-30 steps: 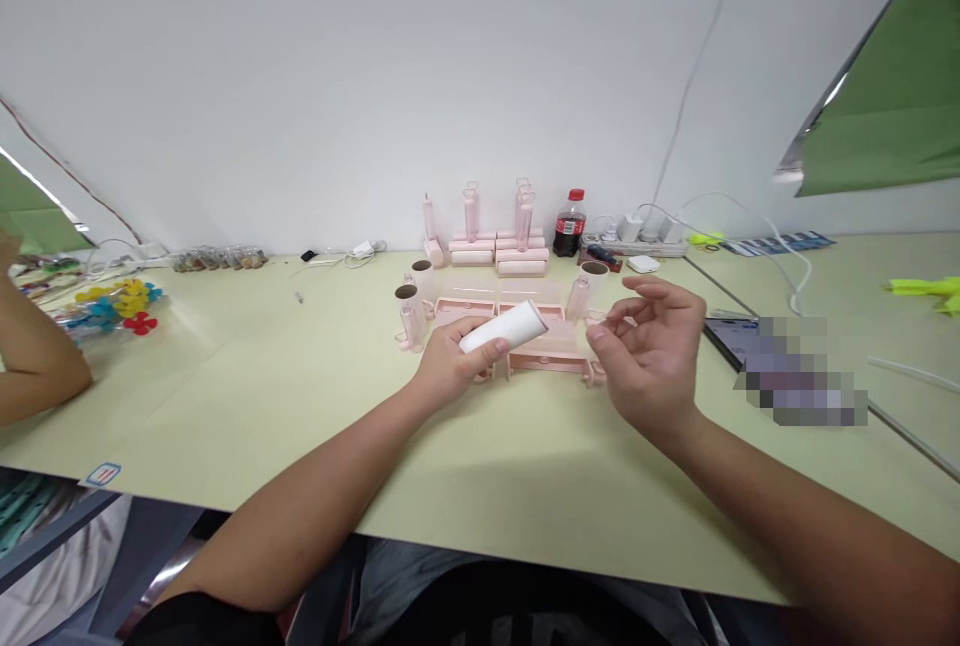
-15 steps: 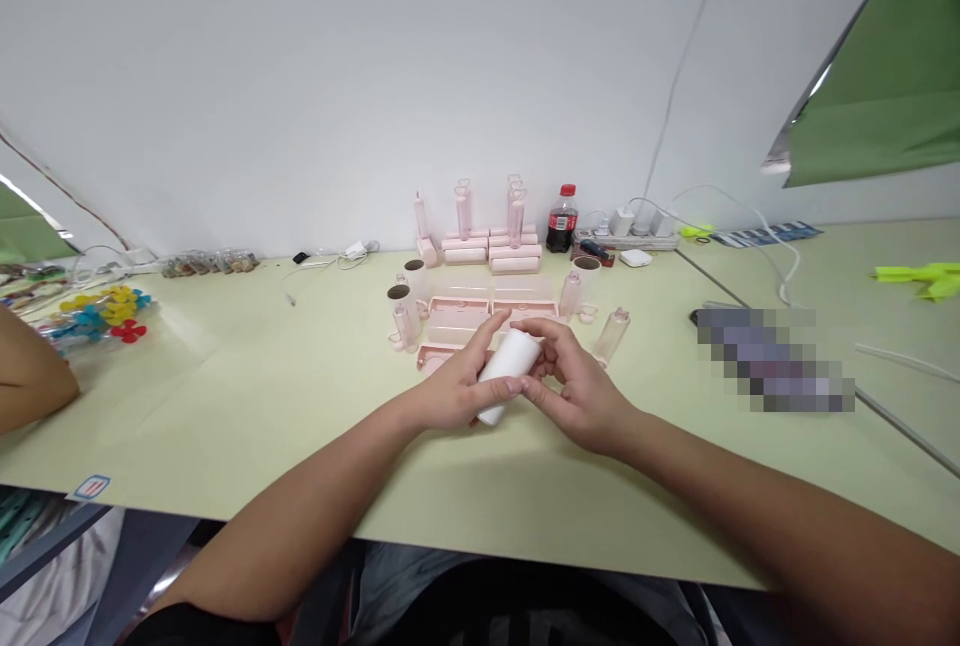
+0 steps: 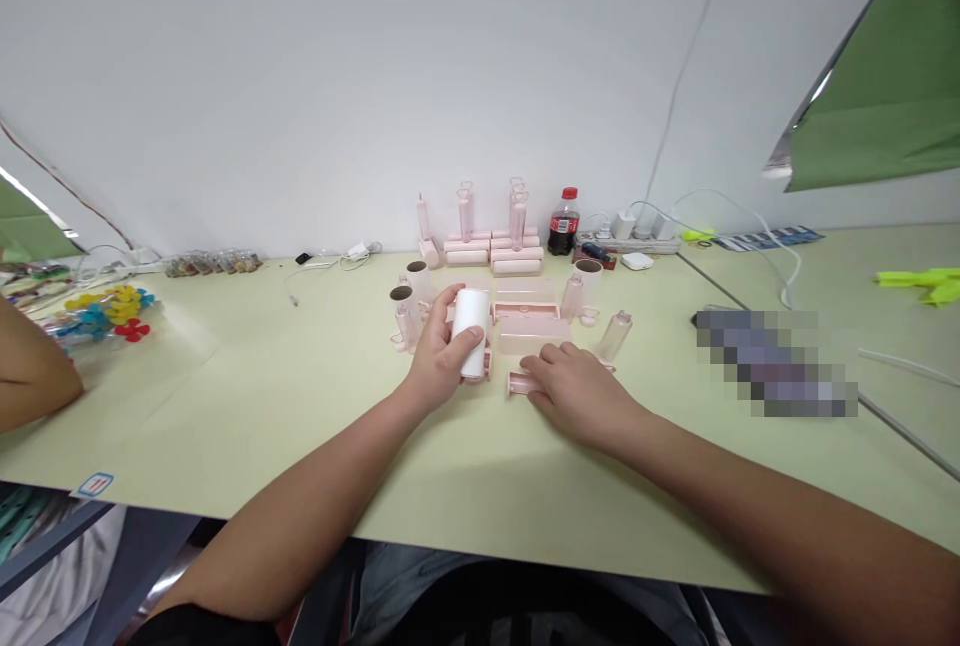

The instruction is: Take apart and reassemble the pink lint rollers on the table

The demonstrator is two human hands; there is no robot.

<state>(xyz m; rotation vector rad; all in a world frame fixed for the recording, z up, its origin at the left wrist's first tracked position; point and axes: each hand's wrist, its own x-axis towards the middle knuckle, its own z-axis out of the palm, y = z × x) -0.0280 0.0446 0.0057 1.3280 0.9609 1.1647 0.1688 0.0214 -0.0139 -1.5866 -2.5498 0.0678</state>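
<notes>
My left hand (image 3: 442, 354) is wrapped round a white roll (image 3: 472, 316), apparently a lint-roller refill, held nearly upright above the table. To its right, my right hand (image 3: 574, 391) lies over an open pink case (image 3: 519, 384), with bent fingers on it; most of that case is hidden under the hand. Part of another pink case (image 3: 487, 363) shows behind the roll. Just beyond are an open pink case (image 3: 525, 312) and a clear pinkish cover (image 3: 534, 334). Clear pink handles (image 3: 616, 334) and brown-cored rolls (image 3: 401, 311) stand or lie on both sides.
Against the wall are several closed pink cases (image 3: 517, 262) with upright handles (image 3: 518, 221), a cola bottle (image 3: 563, 223) and a power strip (image 3: 637, 244). Colourful flower shapes (image 3: 112, 311) lie at the left, near another person's elbow (image 3: 45, 376). A blurred-out object (image 3: 772, 366) lies right.
Both hands were on the white roll. My left hand has carried it up and left, now more upright; my right hand has let go and moved down onto the pink case.
</notes>
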